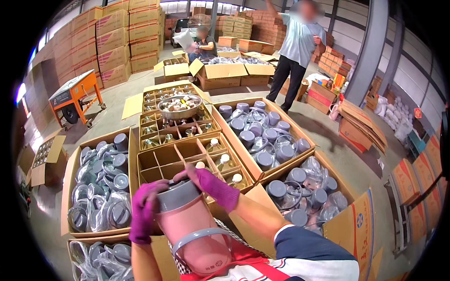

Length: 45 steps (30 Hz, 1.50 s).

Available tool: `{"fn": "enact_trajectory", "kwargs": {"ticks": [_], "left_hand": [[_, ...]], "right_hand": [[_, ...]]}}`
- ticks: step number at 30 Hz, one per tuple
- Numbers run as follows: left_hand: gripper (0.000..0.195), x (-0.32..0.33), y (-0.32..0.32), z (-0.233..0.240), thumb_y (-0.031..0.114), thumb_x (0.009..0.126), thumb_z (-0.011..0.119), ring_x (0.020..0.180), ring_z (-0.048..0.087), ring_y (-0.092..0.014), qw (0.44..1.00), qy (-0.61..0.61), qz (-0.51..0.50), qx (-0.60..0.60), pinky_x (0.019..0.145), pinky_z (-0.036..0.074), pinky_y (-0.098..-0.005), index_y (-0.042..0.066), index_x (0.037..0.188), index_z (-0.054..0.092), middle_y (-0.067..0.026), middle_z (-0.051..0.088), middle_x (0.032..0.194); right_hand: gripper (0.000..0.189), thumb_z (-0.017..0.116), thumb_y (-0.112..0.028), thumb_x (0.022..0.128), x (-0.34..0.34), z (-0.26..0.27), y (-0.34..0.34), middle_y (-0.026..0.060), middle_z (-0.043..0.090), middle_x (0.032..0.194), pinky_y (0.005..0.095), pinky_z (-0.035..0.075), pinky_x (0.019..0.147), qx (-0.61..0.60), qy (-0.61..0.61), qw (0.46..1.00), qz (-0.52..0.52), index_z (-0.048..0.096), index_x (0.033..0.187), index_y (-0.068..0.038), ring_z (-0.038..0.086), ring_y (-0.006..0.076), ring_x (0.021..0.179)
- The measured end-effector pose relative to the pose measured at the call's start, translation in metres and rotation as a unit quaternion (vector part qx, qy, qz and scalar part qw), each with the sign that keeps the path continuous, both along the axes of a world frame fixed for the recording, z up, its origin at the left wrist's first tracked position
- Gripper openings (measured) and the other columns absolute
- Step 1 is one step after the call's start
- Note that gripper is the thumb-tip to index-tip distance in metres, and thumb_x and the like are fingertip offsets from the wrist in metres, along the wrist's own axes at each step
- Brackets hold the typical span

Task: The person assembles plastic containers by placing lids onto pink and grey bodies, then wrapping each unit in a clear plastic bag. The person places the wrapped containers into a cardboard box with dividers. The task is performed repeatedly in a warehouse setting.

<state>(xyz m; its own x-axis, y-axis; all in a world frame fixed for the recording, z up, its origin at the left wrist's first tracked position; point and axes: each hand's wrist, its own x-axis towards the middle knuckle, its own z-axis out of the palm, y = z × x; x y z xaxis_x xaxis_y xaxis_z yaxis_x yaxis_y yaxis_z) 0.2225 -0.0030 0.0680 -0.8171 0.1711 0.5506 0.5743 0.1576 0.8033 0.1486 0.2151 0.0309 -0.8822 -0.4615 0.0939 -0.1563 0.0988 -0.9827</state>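
A pink thermos jug (197,224) with a grey collar (181,196) and a grey handle (200,237) leans against my body, its top pointing away from me. My left hand (145,209), in a purple fingerless glove, grips the left side of the collar. Over the rim on the right curl the fingers of my right hand (211,182), gloved the same way. What lies inside the jug's mouth is hidden by my fingers. Just beyond is a divided carton (160,158) with silvery glass liners (225,161) capped in pale stoppers in its right-hand cells.
Open cartons of grey lids and plastic-wrapped parts flank me, left (121,181) and right (269,135). A metal bowl (180,107) of stoppers rests on a farther divided carton. One person (302,42) stands beyond; another (205,45) sits farther back. An orange cart (75,96) stands left.
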Motion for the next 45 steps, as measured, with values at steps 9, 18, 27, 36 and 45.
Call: {"fn": "enact_trajectory", "kwargs": {"ticks": [9,18,27,36,45], "left_hand": [[0.026,0.055,0.065,0.053,0.012,0.081,0.066,0.102,0.064,-0.036,0.964,0.171,0.084,-0.183,0.096,0.047,-0.0417,0.003,0.105,0.069,-0.0155,0.070,0.105],[0.032,0.083,0.061,0.068,0.017,0.077,0.072,0.099,0.065,-0.033,0.981,0.146,0.029,-0.124,0.088,0.049,-0.0407,0.005,0.107,0.071,-0.0139,0.071,0.106],[0.026,0.063,0.033,0.037,0.014,0.088,0.062,0.115,0.062,-0.035,0.967,0.223,0.105,-0.073,0.102,0.043,-0.0430,0.004,0.111,0.072,-0.0167,0.068,0.120],[0.040,0.159,-0.106,-0.133,0.010,0.088,0.069,0.126,0.052,-0.032,0.894,0.012,0.444,-0.057,0.109,0.040,-0.0412,0.008,0.128,0.062,-0.0154,0.054,0.139],[0.061,0.174,-0.396,-0.169,0.053,0.084,0.070,0.115,0.060,-0.036,0.590,-0.208,0.731,-0.272,0.099,0.046,-0.0414,0.003,0.119,0.064,-0.0208,0.065,0.121]], "right_hand": [[0.088,0.035,-0.066,0.099,0.020,0.014,0.017,0.0182,0.055,0.138,0.0412,0.037,0.114,-0.455,-0.360,0.752,0.313,0.044,0.138,0.013,0.054,0.0272,0.128],[0.092,0.032,-0.069,0.097,0.043,0.043,0.035,0.0204,0.055,0.135,0.0388,0.036,0.113,-0.295,-0.192,0.912,0.210,0.040,0.140,0.012,0.052,0.0258,0.127],[0.039,0.058,-0.036,0.099,0.005,0.074,0.038,0.0104,0.067,0.120,0.0314,0.045,0.101,0.105,0.130,0.952,0.258,0.070,0.117,-0.004,0.060,0.0185,0.113],[0.020,0.072,-0.017,0.084,-0.027,0.088,0.070,0.0121,0.067,0.092,0.0329,0.048,0.085,0.431,0.200,0.857,0.200,0.068,0.089,0.002,0.064,0.0252,0.092],[0.016,0.069,-0.009,0.086,-0.080,0.035,0.050,0.0090,0.064,0.091,0.0290,0.048,0.082,0.357,0.060,0.921,0.144,0.059,0.081,0.003,0.063,0.0176,0.089]]}}
